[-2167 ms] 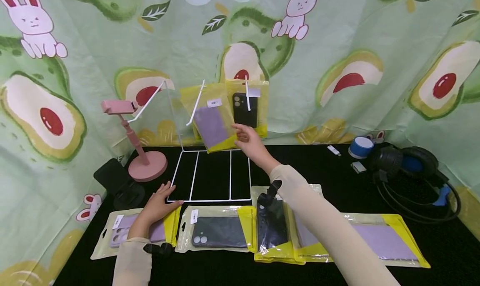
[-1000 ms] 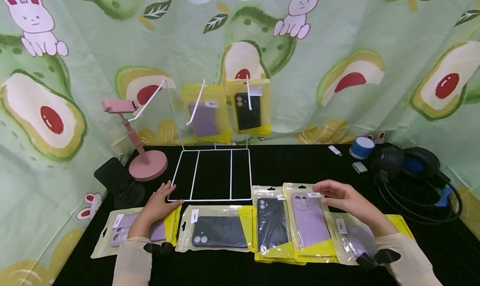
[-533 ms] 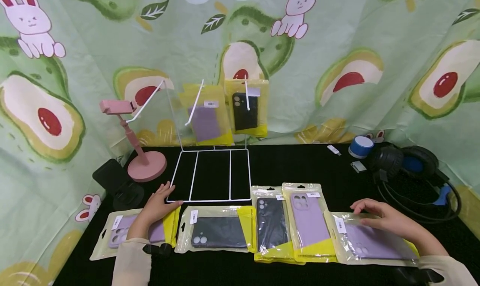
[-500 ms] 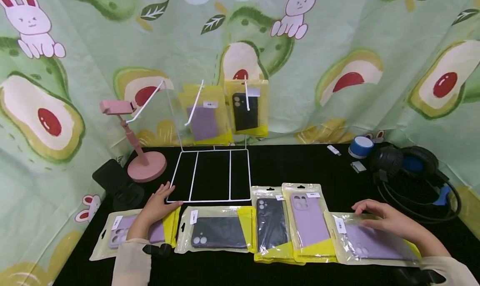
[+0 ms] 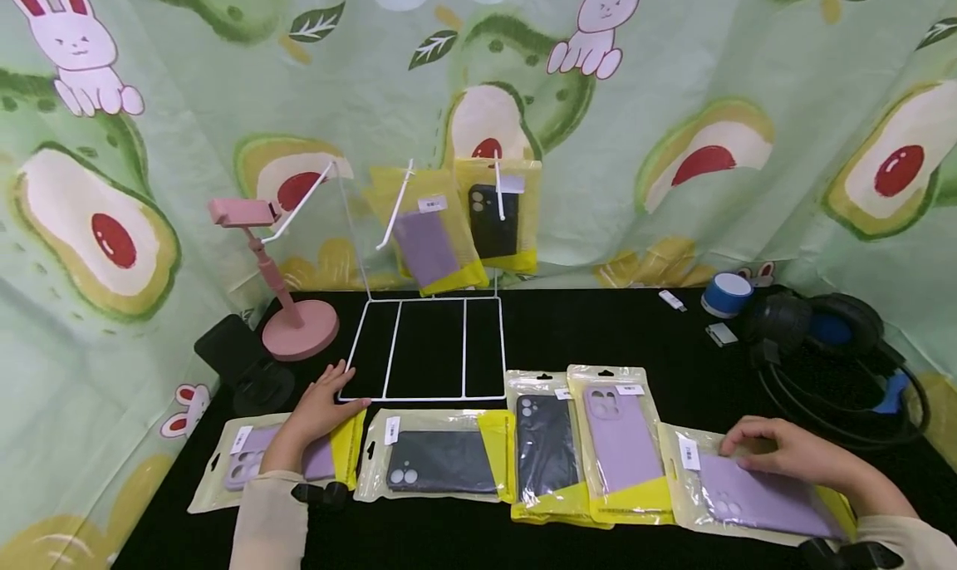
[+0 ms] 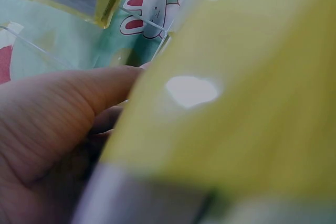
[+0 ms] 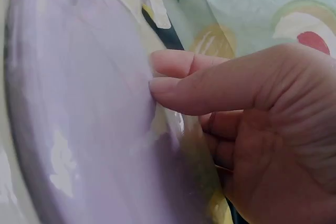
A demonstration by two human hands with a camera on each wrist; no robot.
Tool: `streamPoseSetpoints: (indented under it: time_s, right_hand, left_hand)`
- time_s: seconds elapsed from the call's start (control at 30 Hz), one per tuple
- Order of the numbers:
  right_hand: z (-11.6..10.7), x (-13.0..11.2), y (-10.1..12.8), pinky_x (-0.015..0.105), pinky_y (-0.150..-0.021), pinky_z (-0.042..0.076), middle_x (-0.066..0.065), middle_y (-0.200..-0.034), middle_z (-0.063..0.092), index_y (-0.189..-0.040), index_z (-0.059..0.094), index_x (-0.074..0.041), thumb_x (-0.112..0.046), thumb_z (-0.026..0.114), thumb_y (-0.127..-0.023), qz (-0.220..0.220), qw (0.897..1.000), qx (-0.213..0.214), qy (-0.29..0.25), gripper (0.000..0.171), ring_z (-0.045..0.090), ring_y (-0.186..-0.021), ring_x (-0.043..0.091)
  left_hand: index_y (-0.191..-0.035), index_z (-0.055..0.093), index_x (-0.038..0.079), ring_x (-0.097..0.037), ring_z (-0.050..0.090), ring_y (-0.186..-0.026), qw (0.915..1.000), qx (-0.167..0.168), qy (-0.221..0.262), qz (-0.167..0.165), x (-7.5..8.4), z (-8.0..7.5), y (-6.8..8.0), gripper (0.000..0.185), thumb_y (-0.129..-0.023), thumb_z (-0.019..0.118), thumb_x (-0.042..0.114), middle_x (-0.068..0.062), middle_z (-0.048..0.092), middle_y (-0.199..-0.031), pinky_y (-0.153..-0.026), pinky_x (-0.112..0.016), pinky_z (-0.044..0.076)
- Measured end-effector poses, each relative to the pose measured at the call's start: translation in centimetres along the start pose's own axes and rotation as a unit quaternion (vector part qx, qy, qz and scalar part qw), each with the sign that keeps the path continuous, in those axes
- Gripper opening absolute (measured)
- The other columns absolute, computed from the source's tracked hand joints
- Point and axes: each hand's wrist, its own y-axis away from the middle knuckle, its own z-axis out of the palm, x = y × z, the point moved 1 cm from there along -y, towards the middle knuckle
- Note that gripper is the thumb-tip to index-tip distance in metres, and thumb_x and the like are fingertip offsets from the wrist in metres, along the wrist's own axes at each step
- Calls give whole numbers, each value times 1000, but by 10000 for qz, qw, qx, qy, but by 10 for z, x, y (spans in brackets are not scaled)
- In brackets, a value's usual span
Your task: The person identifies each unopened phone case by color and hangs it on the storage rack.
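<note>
My left hand [image 5: 323, 402] lies flat, fingers straight, on the leftmost purple phone-case packet [image 5: 250, 468], fingertips by the corner of the white wire rack [image 5: 429, 350]. Up close, the left hand [image 6: 47, 129] sits beside that packet's yellow edge [image 6: 236, 103]. My right hand [image 5: 777, 454] pinches the far edge of the rightmost purple case packet [image 5: 755, 495]; the right wrist view shows the right hand [image 7: 252, 129] with its thumb on the packet [image 7: 79, 103] and fingers curled below. A purple packet [image 5: 429, 242] and a black packet [image 5: 493, 221] hang on the rack's hooks.
Between my hands lie a black case packet [image 5: 441, 466], another black one [image 5: 546, 445] and a purple one [image 5: 620, 441]. A pink phone stand [image 5: 287, 304] and black holder [image 5: 247, 362] stand left; blue speaker [image 5: 727, 293] and headphones [image 5: 822, 329] right. Patterned cloth walls surround the table.
My right hand left the hanging packets, came down to the table and moved right onto the rightmost purple packet. The hanging purple packet has swung. My left hand stayed put.
</note>
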Motion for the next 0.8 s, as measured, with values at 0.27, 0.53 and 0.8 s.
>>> streamPoseSetpoints:
  time_s: [0.27, 0.53, 0.8]
  right_hand:
    - [-5, -7, 9, 20, -61, 44, -11, -96, 60, -97, 65, -4, -5, 58, -90, 51, 9997, 192, -151, 10, 49, -77, -1]
    - [-25, -44, 14, 22, -59, 47, -12, -93, 61, -96, 65, -5, 0, 60, -89, -232, 9922, 1219, 100, 10, 56, -75, 3]
    - [-26, -100, -8, 22, -61, 49, -7, -101, 62, -101, 67, -3, 10, 59, -86, -1193, 9657, 2303, -150, 21, 58, -78, 8]
  left_hand:
    - [-142, 35, -5, -44, 10, -141, 10000, 10, 26, 31, -3, 2, -1, 78, -88, 63, 43, -29, 18, -151, -110, -63, 6]
    - [-143, 35, -4, -43, 10, -141, 10000, -12, 25, -35, -2, 2, -2, 79, -87, 63, 44, -28, 18, -151, -110, -62, 5]
    - [-142, 35, -5, -43, 10, -141, 10000, -4, -52, -49, -2, 1, -2, 76, -88, 62, 42, -28, 19, -151, -110, -62, 6]
